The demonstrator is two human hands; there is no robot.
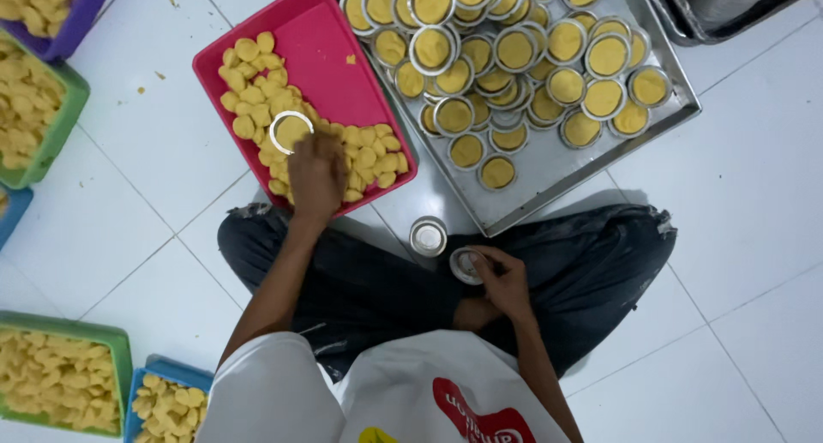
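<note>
Reaching into the pink tray (330,40), the left hand (315,175) curls its fingers down onto the yellow dough discs (257,96), probably pinching one, though the grip is hidden. A small empty ring mould (291,131) lies at its eleven o'clock. The right hand (501,280) pinches a small round tin (466,265) over the lap, ready for filling; the metal sheet (549,164) of filled tins sits at one o'clock within reach

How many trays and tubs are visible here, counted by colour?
Pink tray: 1
Metal baking tray: 1
Green tubs: 2
Blue tubs: 2
Purple tub: 1
Total: 7
</note>
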